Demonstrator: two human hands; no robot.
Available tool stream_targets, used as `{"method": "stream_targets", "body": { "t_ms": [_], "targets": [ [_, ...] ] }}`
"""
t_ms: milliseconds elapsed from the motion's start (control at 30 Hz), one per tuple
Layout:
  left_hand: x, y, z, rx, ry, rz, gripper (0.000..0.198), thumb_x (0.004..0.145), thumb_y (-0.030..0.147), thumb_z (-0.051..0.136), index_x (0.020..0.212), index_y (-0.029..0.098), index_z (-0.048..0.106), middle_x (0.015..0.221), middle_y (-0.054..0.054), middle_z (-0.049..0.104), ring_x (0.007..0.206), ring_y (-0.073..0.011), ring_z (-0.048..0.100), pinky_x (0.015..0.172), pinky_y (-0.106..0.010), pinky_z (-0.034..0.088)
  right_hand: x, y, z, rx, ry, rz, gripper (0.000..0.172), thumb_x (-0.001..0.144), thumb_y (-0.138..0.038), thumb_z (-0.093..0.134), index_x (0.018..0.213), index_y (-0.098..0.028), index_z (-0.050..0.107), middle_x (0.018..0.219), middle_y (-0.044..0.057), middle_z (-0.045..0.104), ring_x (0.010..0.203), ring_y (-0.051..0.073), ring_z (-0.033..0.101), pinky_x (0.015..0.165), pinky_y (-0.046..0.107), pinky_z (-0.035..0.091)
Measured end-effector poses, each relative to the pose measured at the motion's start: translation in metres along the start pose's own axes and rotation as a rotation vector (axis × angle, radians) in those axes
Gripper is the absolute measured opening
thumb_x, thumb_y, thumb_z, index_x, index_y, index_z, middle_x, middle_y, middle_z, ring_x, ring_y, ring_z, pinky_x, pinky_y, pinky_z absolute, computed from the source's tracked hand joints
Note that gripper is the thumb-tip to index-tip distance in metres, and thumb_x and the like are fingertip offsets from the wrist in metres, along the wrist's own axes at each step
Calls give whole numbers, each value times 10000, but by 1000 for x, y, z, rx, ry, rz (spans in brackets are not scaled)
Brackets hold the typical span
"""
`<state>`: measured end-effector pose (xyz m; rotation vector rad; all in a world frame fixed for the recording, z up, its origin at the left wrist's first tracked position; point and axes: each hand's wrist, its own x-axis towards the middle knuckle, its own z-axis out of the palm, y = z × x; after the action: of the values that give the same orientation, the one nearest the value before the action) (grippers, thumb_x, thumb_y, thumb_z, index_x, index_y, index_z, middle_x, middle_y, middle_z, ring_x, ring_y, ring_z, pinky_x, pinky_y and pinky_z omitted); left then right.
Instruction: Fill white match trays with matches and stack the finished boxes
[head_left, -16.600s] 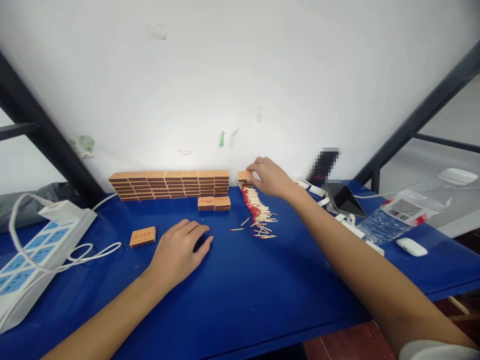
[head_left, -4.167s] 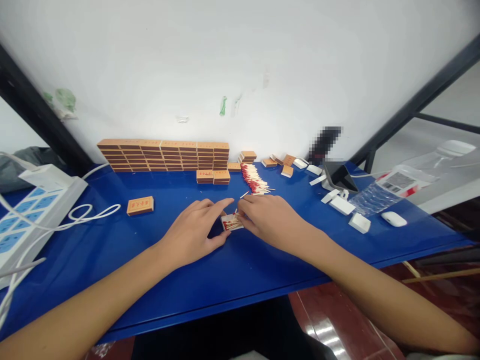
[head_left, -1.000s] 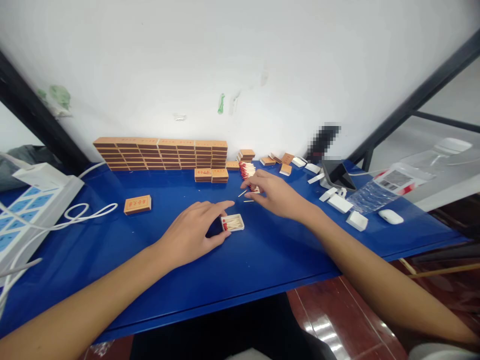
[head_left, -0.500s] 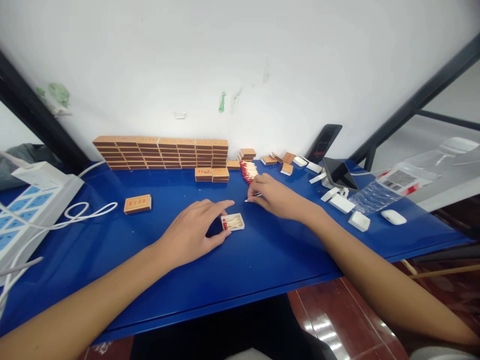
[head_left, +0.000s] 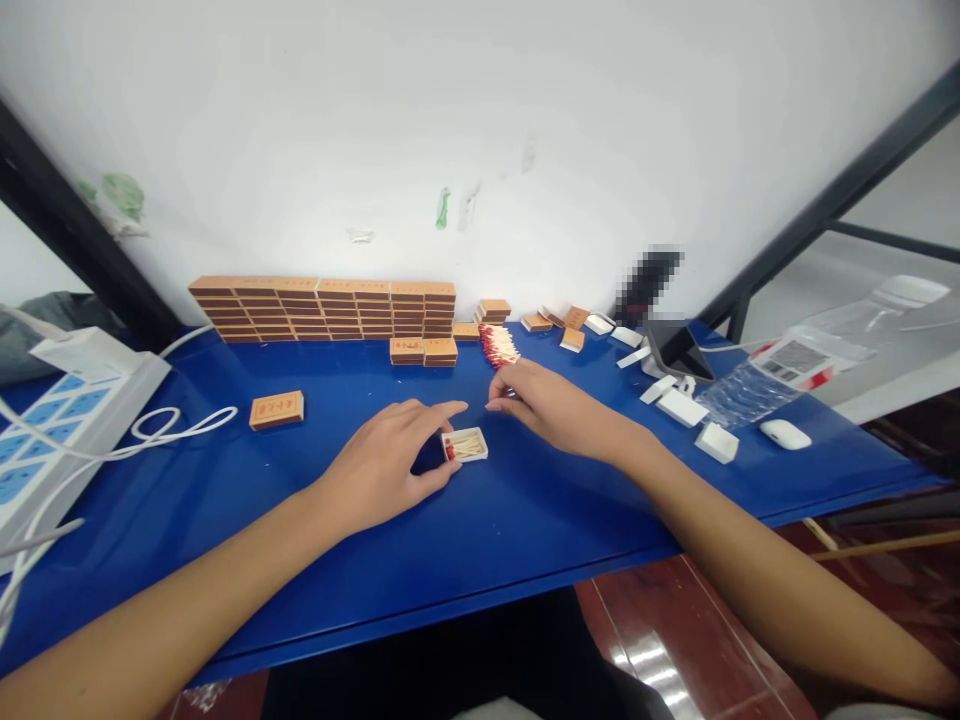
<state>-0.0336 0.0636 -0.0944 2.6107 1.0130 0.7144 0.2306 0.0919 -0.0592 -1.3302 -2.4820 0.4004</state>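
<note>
Left hand clamped lightly on the white tray, thumb at its near wall and a finger at the far one; tray shallow, rectangular, holding red-headed wooden matches. Right hand, separate from the left, lies beyond the tray to its right, fingertips bunched; cannot tell whether they grip anything. Glossy blue tabletop beneath. Farther beyond the tray: loose match pile, near end hidden by right hand; brick-like matchbox stack to its left. Far right of tray, dark upright object pixelated, unreadable.
</note>
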Motion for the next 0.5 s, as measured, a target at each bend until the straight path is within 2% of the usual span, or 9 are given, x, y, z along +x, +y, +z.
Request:
{"method": "stream_targets", "body": {
  "t_ms": [67,167,300,400,500],
  "targets": [
    [0,0,0,3,6,2,553,982,315,684,1497,266,488,1190,-28,755,1075,-251,676,1014,-469,527,-4,-8,0,0,-2,-26,115,1062,-237,538,1067,-193,644,1062,93,683,983,236,606,861,369,474],
    [0,0,0,11,11,10,554,981,324,685,1496,258,490,1190,-32,756,1073,-255,680,999,-467,534,-7,-19,1,-92,-25,-138,202,1071,-186,494,1189,-179,658,1085,116,681,1006,251,597,863,385,475],
    [0,0,-1,10,16,5,545,988,346,678,1493,254,492,1185,-38,755,1085,-258,683,1002,-471,536,-9,-29,1,-72,24,-220,270,1088,-193,449,1130,-179,715,1025,116,683,968,245,596,837,379,480],
    [0,0,-1,2,24,-2,550,979,336,695,1483,255,492,1184,-34,760,1083,-256,690,1010,-473,533,-10,-34,6,97,167,-160,185,1059,-201,541,1056,-199,726,992,73,721,933,210,619,853,355,488],
    [-1,0,0,-18,44,-14,607,961,313,718,1507,271,457,1195,-26,761,1089,-252,705,1010,-464,535,-11,-39,20,292,283,18,96,1003,-233,659,986,-216,751,879,18,744,769,165,599,743,313,477]
  ]
}}
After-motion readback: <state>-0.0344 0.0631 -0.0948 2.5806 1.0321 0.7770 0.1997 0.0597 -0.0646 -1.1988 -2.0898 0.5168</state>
